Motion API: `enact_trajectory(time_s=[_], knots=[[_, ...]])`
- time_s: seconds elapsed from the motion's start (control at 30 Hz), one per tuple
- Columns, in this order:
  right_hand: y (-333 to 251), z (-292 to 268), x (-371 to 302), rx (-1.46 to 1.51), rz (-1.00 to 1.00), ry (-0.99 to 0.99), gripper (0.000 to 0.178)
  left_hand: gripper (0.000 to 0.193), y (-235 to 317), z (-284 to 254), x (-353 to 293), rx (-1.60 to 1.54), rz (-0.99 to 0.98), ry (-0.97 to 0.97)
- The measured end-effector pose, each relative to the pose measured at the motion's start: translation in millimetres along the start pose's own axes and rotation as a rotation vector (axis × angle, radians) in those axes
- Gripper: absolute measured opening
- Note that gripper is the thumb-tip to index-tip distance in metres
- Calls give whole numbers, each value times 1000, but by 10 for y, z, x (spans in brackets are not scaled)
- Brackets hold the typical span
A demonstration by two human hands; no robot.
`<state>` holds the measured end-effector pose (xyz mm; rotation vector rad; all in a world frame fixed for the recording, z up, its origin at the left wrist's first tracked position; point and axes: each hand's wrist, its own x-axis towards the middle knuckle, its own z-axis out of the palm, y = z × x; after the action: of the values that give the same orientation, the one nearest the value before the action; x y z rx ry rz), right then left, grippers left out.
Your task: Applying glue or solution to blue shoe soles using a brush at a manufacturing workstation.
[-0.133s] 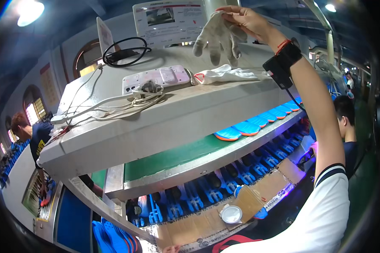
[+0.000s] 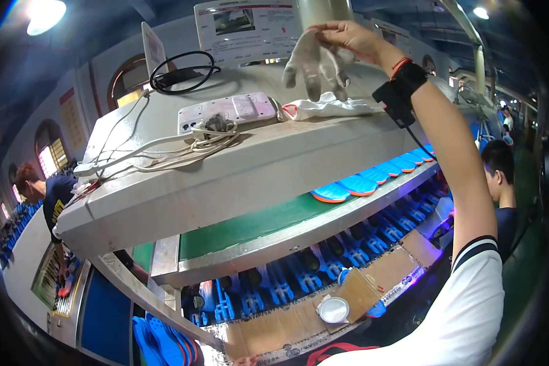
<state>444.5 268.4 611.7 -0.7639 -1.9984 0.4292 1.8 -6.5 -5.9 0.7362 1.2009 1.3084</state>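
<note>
My right hand (image 2: pixel 348 41) is raised and pinches a soiled white work glove (image 2: pixel 314 64) near its cuff. The glove dangles with its fingers down, right above a second white glove (image 2: pixel 329 108) with red cuff trim, which lies on the grey machine housing (image 2: pixel 226 168). Whether the two gloves touch, I cannot tell. Only a sliver of my left hand (image 2: pixel 245 361) shows at the bottom edge; its fingers are mostly cut off.
A power strip (image 2: pixel 256 108) with tangled cables lies on the housing, beside a black cable loop (image 2: pixel 186 72). Below, blue-and-orange soles (image 2: pixel 354 183) line the green belt (image 2: pixel 250 221). A white pot (image 2: pixel 334 310) sits on cardboard (image 2: pixel 274 332). Co-workers (image 2: pixel 500 177) stand right and left.
My right hand has lowered a little, bringing the dangling glove down closer to the one lying on the housing.
</note>
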Motion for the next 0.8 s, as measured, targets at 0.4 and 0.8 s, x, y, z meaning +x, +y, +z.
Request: enact_trajectory(time_s=[0.4, 0.8], knots=[[51, 304, 8, -489, 83, -141, 27, 28, -36, 156, -17, -2, 19, 65], [-404, -413, -111, -546, -43, 34, 23, 24, -43, 184, 91, 18, 2, 11]])
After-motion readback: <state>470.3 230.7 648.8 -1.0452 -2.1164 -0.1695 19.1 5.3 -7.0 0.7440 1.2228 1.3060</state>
